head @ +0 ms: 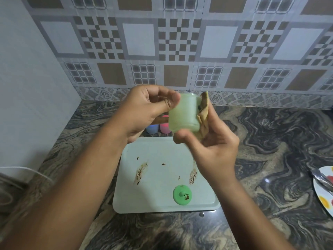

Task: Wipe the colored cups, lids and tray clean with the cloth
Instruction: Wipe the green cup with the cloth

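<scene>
Green cup (183, 114) in the left hand (144, 112) grip, cloth (203, 109) in the right hand (214, 150) grip, blue cup (152, 129) and pink cup (164, 128) half-hidden behind.

Matt, seemingly plastic green cup (183, 113), stained tan cloth (203, 112), smooth pale tray (162, 152), glossy marbled stone counter (270, 141)

Dotted plate (319, 193) at the right edge — metal utensil (319, 176) on it.
</scene>
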`<action>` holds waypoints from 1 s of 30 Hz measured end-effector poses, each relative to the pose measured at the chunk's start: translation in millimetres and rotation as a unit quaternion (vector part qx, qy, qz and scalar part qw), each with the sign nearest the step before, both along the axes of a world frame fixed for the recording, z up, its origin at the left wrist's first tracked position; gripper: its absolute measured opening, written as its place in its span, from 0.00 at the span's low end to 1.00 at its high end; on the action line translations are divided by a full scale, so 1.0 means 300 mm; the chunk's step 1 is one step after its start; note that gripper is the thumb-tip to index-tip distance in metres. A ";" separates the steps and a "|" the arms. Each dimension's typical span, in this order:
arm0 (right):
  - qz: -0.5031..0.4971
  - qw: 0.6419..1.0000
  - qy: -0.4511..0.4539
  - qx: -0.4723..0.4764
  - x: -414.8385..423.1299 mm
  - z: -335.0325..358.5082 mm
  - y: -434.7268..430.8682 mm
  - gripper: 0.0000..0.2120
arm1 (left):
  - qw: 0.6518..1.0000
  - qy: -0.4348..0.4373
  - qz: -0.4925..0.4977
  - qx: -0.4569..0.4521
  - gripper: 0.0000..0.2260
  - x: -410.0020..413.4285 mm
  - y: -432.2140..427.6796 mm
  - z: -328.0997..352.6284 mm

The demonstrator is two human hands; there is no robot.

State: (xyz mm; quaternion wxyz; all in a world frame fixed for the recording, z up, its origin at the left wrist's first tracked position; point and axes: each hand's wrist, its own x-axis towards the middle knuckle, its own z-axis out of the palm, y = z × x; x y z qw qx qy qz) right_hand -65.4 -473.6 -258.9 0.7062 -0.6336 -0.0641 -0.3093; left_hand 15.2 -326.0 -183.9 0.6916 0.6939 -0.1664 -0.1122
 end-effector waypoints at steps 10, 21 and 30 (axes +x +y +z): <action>-0.086 0.991 -0.051 -0.091 0.019 -0.034 -0.005 0.32 | 0.999 0.004 -0.038 -0.015 0.12 0.006 0.015 -0.006; -0.092 0.990 -0.073 -0.080 0.023 -0.043 -0.013 0.30 | 0.999 -0.042 -0.015 -0.008 0.11 0.008 0.006 -0.011; -0.105 0.986 -0.089 -0.097 0.022 -0.022 0.004 0.31 | 0.997 -0.071 -0.011 -0.003 0.14 -0.002 -0.013 0.002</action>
